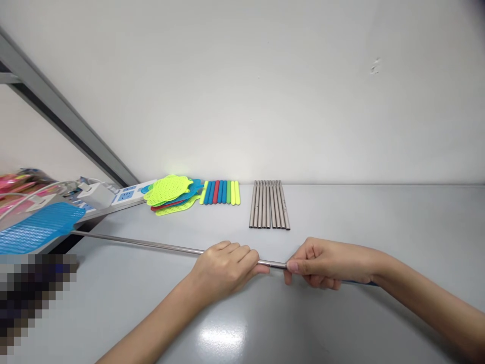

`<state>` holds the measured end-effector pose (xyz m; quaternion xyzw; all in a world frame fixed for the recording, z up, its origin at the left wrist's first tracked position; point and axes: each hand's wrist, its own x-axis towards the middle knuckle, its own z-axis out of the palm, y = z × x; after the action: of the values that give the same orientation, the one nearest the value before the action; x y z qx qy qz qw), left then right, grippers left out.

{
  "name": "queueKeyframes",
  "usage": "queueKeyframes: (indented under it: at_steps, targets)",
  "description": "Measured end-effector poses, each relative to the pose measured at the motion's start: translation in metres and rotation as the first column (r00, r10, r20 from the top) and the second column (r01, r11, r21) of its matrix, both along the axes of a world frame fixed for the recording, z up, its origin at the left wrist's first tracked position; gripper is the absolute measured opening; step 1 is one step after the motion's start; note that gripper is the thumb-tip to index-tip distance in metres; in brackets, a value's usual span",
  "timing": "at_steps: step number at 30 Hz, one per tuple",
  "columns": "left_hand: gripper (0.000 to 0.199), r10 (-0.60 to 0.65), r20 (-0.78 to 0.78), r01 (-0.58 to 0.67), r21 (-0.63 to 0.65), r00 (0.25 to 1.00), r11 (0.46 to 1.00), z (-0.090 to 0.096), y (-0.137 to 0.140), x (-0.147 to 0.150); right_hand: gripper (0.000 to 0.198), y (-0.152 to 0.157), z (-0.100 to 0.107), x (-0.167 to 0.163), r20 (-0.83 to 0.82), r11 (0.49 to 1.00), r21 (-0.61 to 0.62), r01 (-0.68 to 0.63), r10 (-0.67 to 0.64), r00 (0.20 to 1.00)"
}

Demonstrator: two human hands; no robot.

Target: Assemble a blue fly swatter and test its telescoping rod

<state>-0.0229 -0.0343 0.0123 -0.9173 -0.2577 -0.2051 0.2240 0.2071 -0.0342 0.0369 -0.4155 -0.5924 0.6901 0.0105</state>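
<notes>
A fly swatter with a blue mesh head point(41, 228) and an extended metal rod point(144, 244) lies across the view, above the table. My left hand point(229, 265) is wrapped round the rod, knuckles up. Just to its right, my right hand point(322, 262) grips the swatter's other end, thumb and fingers on the metal near a joint. A bit of blue handle point(358, 283) shows beyond the right palm; the rest of it is hidden by the hand and wrist.
Against the wall lie loose swatter heads point(168, 191) in yellow, blue and red, a row of coloured handles point(220, 192), and several metal tubes point(269, 205). A power strip point(125, 194) with a white plug point(96, 196) runs along the grey table's point(379, 217) left edge, beside pink packaging.
</notes>
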Motion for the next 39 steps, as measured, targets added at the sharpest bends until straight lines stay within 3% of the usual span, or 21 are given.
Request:
queueKeyframes:
  at_steps: [12, 39]
  targets:
    - [0.035, -0.006, -0.003, 0.006, -0.032, 1.0, 0.999, 0.0, 0.002, -0.003, 0.039, 0.001, -0.003, 0.006, -0.03, 0.999, -0.045, -0.008, 0.007, 1.0]
    - [0.034, -0.004, 0.007, 0.004, -0.004, 1.0, 1.0, 0.0, 0.006, -0.004, 0.038, 0.006, 0.001, 0.015, 0.003, 0.999, -0.025, -0.033, 0.033, 0.999]
